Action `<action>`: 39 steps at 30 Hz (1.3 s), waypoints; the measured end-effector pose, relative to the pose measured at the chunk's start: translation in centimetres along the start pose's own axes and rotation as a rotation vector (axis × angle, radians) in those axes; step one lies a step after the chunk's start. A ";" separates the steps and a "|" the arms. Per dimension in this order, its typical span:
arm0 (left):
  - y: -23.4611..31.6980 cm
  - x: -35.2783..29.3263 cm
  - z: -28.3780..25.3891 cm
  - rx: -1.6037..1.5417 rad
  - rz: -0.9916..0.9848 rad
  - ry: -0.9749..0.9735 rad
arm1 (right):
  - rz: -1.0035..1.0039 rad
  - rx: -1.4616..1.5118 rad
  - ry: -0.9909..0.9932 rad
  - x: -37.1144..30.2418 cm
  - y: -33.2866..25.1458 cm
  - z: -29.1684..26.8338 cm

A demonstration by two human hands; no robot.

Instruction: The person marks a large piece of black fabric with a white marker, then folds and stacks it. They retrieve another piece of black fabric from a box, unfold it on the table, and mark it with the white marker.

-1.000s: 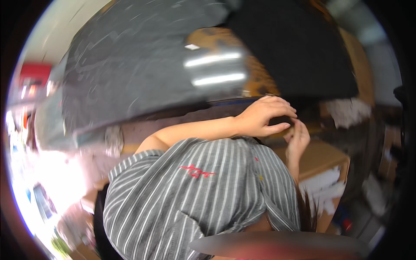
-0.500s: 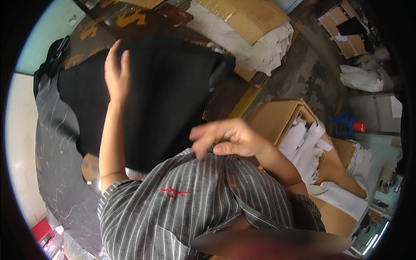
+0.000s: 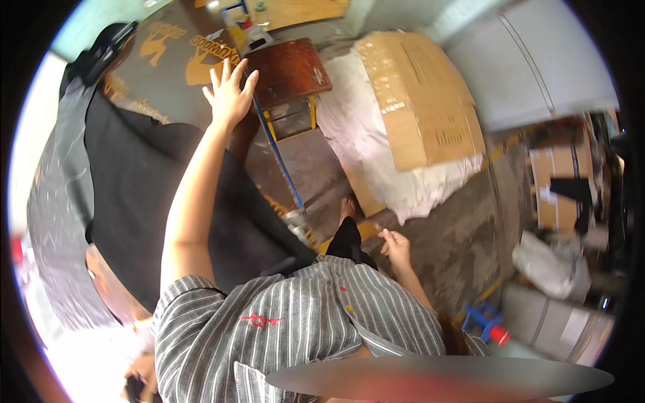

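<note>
My left hand [image 3: 232,91] is stretched out over the far edge of a large black sheet of material [image 3: 144,195], its fingers spread and holding nothing. The black sheet lies on a brown board table top [image 3: 158,47] with orange printed figures. Under its left side shows a grey sheet [image 3: 57,208] with pale chalk-like lines. My right hand [image 3: 396,246] hangs low to the right of my body, away from the table. Its fingers are loosely curled but apart, with nothing seen in them.
A reddish-brown wooden stool [image 3: 285,70] stands beyond the table. Right of it, a flattened cardboard box [image 3: 423,101] lies on whitish material [image 3: 346,114]. Farther right are a white plastic bag [image 3: 551,265] and a blue stool [image 3: 482,319]. My bare foot [image 3: 347,208] is on the floor.
My view has swung to the right. My left hand has moved forward and right with fingers spreading, and the black sheet's far edge now sits lower. My right hand has dropped away from my chest.
</note>
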State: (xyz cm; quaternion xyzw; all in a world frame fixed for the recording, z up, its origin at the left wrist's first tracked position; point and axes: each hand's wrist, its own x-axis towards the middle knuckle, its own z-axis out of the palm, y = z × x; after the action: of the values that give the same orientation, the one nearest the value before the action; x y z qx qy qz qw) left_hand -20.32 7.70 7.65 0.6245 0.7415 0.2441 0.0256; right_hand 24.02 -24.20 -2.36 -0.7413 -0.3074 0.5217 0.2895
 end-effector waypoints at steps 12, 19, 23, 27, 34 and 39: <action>0.5 -1.6 2.1 0.143 -0.181 0.135 | -0.254 -0.293 -0.656 33.1 -23.8 5.0; 1.6 -1.3 1.9 0.087 -0.220 0.122 | -0.379 -0.188 -0.842 35.4 -30.9 19.0; 2.4 -0.3 0.9 0.107 -0.242 0.116 | -0.332 -0.175 -0.934 35.5 -33.5 23.2; 0.6 4.8 1.5 -0.028 -0.304 0.258 | -0.363 -0.100 -0.849 41.3 -38.4 28.6; -5.2 23.0 3.1 -0.038 -0.326 0.207 | -0.696 -0.097 -0.614 56.6 -48.2 46.6; -11.6 35.7 5.6 0.026 -0.310 0.234 | -0.845 -0.362 -0.515 63.0 -54.8 60.8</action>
State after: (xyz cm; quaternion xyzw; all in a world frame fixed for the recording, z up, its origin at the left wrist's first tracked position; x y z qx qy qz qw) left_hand -36.76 41.91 7.66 0.4704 0.8298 0.2987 -0.0316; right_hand -25.41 65.37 -16.29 -0.4386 -0.7258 0.4635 0.2570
